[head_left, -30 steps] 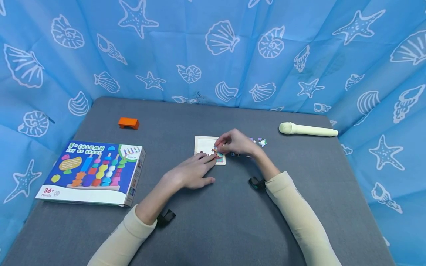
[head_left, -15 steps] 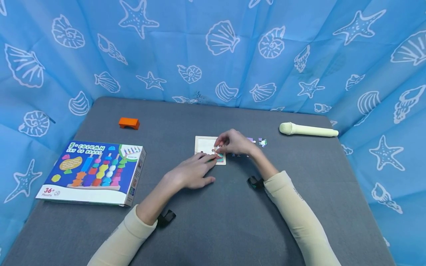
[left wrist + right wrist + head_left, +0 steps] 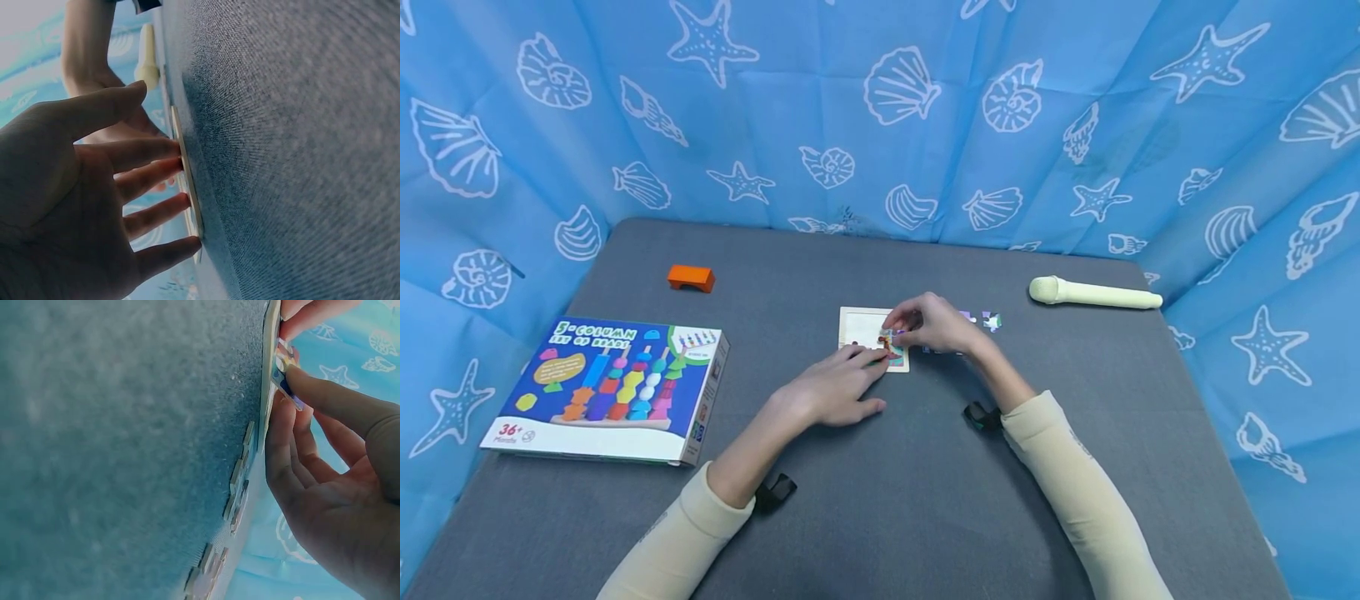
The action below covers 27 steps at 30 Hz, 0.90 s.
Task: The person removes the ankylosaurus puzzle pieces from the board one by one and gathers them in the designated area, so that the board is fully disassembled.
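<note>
A small pale wooden puzzle board (image 3: 855,321) lies on the grey table, its near right corner covered with coloured pieces. My left hand (image 3: 831,390) rests its fingertips on the board's near part, the fingers nearly straight, as the left wrist view also shows. Over the board's right side, my right hand (image 3: 934,323) pinches a colourful jigsaw piece (image 3: 290,392) between thumb and fingers. That piece stands tilted against the board in the right wrist view. Whether it sits in its place is hidden by the fingers. Loose jigsaw pieces (image 3: 992,321) lie right of the board, partly behind my right hand.
At the left stands a bead-set box (image 3: 602,392), with an orange arch block (image 3: 691,277) behind it. A pale green microphone-shaped stick (image 3: 1093,293) lies at the back right. A blue shell-patterned curtain (image 3: 880,125) borders the table's far side.
The right hand shifts slightly left, then back right, and the piece at its fingertips changes its tilt. The left hand stays on the board.
</note>
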Each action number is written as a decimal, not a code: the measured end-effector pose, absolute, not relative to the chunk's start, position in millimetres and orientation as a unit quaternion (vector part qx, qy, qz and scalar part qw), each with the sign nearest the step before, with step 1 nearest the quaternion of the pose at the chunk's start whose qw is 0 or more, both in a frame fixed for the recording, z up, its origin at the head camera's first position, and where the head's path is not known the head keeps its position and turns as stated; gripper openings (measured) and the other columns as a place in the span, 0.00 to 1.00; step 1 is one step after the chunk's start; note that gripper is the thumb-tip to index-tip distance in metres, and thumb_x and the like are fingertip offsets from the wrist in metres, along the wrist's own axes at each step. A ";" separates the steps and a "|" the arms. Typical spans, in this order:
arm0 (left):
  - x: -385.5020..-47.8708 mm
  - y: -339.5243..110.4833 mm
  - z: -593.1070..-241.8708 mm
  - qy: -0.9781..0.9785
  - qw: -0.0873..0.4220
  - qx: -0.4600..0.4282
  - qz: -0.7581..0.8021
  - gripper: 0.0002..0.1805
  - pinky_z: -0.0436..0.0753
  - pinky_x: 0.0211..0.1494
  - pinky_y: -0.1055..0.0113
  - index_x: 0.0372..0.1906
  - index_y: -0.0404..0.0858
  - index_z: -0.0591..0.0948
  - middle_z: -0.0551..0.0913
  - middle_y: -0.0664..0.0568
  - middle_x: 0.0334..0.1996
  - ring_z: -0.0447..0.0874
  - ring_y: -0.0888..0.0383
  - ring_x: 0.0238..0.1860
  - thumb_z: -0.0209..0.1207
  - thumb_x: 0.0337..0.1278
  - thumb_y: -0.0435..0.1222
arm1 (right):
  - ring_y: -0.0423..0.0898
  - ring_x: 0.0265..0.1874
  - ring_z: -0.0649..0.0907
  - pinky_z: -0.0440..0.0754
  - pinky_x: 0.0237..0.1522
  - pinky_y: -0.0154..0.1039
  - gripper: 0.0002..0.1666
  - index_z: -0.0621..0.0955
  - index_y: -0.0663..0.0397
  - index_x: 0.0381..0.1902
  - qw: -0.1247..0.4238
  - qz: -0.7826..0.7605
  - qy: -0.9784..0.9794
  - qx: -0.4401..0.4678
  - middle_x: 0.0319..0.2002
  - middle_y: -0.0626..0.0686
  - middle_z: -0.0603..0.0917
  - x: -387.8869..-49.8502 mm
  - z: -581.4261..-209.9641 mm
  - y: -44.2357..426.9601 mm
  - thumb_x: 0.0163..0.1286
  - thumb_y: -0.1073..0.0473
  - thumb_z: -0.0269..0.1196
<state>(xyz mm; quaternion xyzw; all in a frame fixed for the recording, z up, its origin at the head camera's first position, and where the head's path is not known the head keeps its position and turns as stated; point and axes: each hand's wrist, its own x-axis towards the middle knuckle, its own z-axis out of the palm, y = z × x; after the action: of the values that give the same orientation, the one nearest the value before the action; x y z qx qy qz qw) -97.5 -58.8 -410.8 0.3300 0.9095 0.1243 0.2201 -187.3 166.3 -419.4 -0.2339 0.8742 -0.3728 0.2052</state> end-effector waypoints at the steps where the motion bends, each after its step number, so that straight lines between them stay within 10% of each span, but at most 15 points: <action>1: -97.4 -58.8 -410.7 0.910 0.221 0.329 0.125 0.40 0.59 0.90 0.44 0.87 0.41 0.62 0.57 0.49 0.89 0.53 0.42 0.89 0.55 0.83 0.55 | 0.46 0.42 0.88 0.87 0.48 0.38 0.13 0.91 0.57 0.52 0.205 -0.374 0.873 -0.236 0.45 0.57 0.92 -186.6 -419.1 166.8 0.70 0.67 0.74; 21: -96.1 -57.5 -410.4 0.911 0.226 0.323 0.121 0.41 0.57 0.91 0.45 0.88 0.42 0.59 0.55 0.50 0.90 0.51 0.44 0.90 0.54 0.83 0.55 | 0.42 0.36 0.86 0.83 0.33 0.33 0.13 0.90 0.58 0.55 0.200 -0.424 0.860 -0.201 0.47 0.61 0.92 -166.5 -407.6 238.6 0.74 0.66 0.71; 27: -94.3 -57.5 -410.2 0.910 0.226 0.323 0.126 0.41 0.56 0.92 0.46 0.88 0.41 0.59 0.55 0.50 0.90 0.51 0.44 0.90 0.55 0.83 0.55 | 0.39 0.41 0.87 0.85 0.42 0.31 0.14 0.89 0.62 0.57 0.182 -0.418 0.871 -0.182 0.48 0.63 0.91 -158.9 -404.6 277.1 0.75 0.68 0.69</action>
<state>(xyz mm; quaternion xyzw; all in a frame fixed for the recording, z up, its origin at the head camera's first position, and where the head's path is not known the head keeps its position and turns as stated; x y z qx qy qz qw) -94.3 -57.5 -410.2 0.3225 0.9105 0.1260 0.2262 -158.9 277.1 -404.6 -0.1816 0.8711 -0.4184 0.1820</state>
